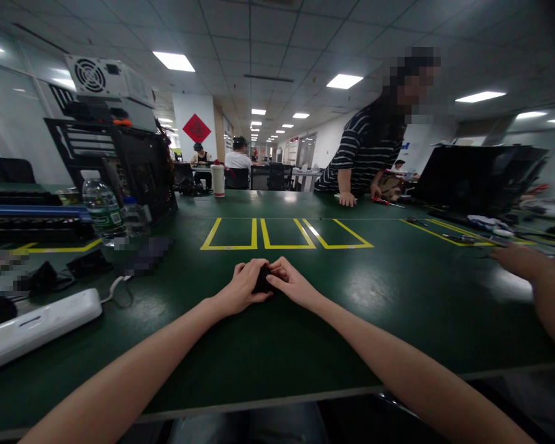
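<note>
A small black object is clasped from both sides, just short of the yellow tape on the green table, by the left hand and the right hand, fingers curled in close around it! Whether the tabletop is touched by it cannot be told.

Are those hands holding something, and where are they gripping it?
Yes, a small black object. The left hand holds its left side, the right hand its right side. They cover much of it, so exactly what it is cannot be told.
</note>
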Available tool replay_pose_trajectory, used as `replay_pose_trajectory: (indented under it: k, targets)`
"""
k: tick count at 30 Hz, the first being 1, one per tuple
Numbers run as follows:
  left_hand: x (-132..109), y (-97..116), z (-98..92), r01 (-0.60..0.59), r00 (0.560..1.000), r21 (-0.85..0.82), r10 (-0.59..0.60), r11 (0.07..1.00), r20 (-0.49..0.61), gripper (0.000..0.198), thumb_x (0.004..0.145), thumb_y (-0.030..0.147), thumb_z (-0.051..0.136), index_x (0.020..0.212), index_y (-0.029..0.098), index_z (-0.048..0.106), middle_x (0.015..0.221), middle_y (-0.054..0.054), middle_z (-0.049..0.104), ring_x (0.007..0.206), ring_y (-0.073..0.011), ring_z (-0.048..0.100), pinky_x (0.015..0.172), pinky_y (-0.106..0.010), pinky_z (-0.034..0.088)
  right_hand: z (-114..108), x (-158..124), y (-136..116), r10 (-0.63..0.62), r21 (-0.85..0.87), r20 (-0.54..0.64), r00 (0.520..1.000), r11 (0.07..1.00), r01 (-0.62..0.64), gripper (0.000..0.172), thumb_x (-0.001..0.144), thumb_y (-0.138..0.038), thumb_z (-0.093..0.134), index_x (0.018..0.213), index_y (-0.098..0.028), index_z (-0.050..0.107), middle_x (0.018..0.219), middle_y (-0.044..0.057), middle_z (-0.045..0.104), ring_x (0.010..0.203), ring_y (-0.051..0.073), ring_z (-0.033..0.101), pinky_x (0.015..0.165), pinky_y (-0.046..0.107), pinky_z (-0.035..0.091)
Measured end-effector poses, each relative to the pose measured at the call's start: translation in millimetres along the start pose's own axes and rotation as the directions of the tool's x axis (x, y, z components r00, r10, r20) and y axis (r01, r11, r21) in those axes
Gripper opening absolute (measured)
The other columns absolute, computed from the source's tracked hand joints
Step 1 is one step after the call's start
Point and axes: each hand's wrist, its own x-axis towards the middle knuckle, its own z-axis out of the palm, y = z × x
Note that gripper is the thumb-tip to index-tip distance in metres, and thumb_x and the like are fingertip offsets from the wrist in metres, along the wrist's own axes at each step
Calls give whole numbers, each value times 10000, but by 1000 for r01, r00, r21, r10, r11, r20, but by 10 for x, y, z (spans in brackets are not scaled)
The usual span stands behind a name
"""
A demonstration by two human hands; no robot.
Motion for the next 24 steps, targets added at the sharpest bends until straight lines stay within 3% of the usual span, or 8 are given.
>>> replay_pose_trajectory:
  k: [6, 12, 16, 24]
  targets:
    - [1, -1, -6, 1, 1000, 7, -1, 1000, 7, 516, 724, 302, 537, 1157, 234, 264, 1111, -60, 424, 1044, -220, 415, 929, -429, 233, 1, 3, 28, 31, -49, 12, 999, 998, -31, 263, 779, -364, 435, 987, -204, 435, 942, 30, 513, 890, 161, 507, 781, 360, 422]
    - [-5, -2, 8, -6, 1000, 15, 6, 1000, -7, 501, 723, 289, 532, 1147, 222, 274, 1107, -60, 417, 1037, -209, 411, 930, -416, 234, -6, -35, -13, -49, -83, 21, 999, 995, 50, 255, 740, -297, 515, 969, -222, 432, 971, 6, 505, 941, 152, 489, 842, 358, 388]
    - [2, 21, 7, -13, 1000, 24, 13, 1000, -18, 540, 701, 324, 555, 1151, 224, 274, 1096, -64, 423, 1043, -221, 406, 922, -418, 240, 5, -24, -28, -42, -103, -13, 999, 994, 41, 184, 782, -324, 445, 940, -229, 433, 914, -1, 525, 884, 142, 504, 799, 348, 409]
    - [-1, -7, 20, 1, 1000, 12, -1, 1000, -12, 501, 721, 279, 533, 1149, 228, 277, 1099, -57, 417, 1034, -213, 410, 932, -418, 236, 11, -13, 4, 23, -70, -4, 1000, 997, -24, 281, 775, -351, 449, 1017, -212, 411, 917, 27, 526, 870, 160, 516, 770, 350, 421]
